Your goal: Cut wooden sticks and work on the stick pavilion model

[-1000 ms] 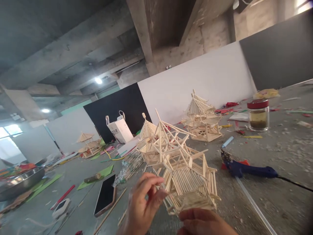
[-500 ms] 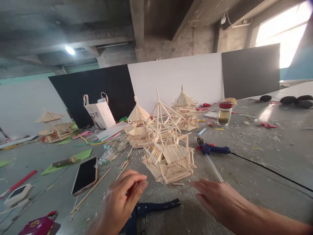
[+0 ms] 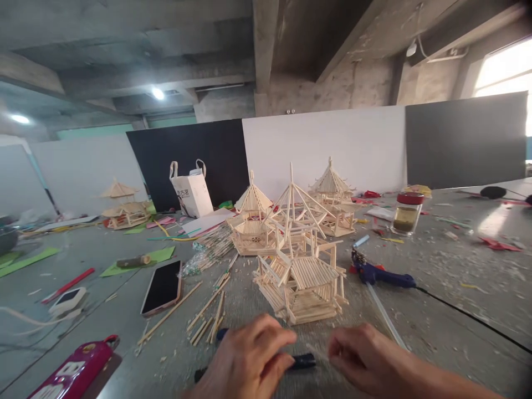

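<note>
My left hand is at the bottom centre with its fingers curled and thumb pressed to them. It lies over a dark-handled tool that pokes out beside the thumb. What the fingers pinch, if anything, is hidden. My right hand is close beside it on the right, fingers bent inward, their tips by a faint thin stick. Just beyond both hands a half-built pavilion of wooden sticks stands on the grey table.
Three finished stick pavilions stand behind and far left. A blue glue gun with cable lies right, a red-lidded jar beyond. Loose sticks, a phone, a pink object and a white bag are left.
The pavilion was held up near my hands one second ago and now stands on the table. Both hands have come together low over the dark tool; my right hand's fingers have curled.
</note>
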### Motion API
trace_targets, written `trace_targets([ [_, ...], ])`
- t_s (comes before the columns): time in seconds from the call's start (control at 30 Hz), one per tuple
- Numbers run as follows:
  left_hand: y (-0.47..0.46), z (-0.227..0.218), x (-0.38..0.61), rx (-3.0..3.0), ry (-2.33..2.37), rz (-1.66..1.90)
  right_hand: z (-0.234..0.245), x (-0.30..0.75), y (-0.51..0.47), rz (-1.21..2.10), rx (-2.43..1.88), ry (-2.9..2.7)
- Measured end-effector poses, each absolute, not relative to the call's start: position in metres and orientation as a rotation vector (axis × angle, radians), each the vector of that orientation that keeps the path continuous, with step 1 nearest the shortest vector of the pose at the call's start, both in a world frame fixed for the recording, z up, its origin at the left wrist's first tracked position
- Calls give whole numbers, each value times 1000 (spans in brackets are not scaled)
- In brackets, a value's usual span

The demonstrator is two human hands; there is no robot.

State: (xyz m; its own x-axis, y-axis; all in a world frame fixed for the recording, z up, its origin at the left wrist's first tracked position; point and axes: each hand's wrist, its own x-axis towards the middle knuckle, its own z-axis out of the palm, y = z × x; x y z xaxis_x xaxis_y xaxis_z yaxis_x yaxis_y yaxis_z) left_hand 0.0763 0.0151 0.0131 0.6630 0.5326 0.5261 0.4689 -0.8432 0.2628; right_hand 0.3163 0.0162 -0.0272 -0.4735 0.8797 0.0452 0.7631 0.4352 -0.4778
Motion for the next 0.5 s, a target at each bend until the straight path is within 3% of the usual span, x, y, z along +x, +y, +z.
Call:
trace_targets([
  [0.2, 2, 35, 108, 2545, 666, 575, 15, 336, -11, 1809, -1158, -1921],
  [0.4, 2, 31, 120, 2168, 719, 790, 3, 336, -11, 1934, -1020, -1651],
  [0.5, 0, 26, 122, 2275, 766, 1016, -13, 326, -9, 1984, -832, -1337],
])
